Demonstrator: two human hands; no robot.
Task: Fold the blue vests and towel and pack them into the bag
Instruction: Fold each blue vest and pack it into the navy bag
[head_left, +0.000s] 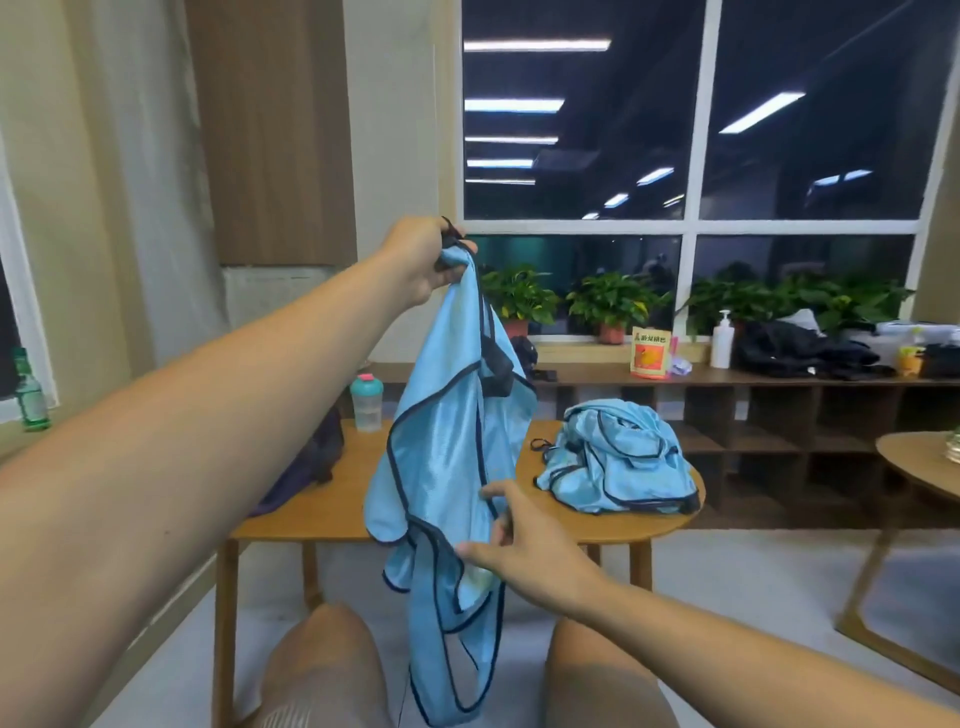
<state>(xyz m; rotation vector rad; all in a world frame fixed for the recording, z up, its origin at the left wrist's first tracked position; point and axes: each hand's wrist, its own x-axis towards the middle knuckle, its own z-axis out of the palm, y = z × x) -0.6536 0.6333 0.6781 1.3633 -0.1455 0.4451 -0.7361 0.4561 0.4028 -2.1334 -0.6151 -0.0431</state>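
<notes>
Vest (447, 457) hangs from left hand (426, 260), right hand (524, 551) touching it.

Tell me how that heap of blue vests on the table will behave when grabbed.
Probably floppy: the held vest hangs limp from the left hand. Its thin, shiny fabric suggests light, perhaps slippery. The heap may come apart; it lies loosely crumpled.

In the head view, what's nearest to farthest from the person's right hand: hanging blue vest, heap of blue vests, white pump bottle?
1. Hanging light-blue mesh vest: touching the right hand.
2. Crumpled heap of blue vests: just beyond, rightward.
3. White plastic pump bottle: far back, right.
</notes>
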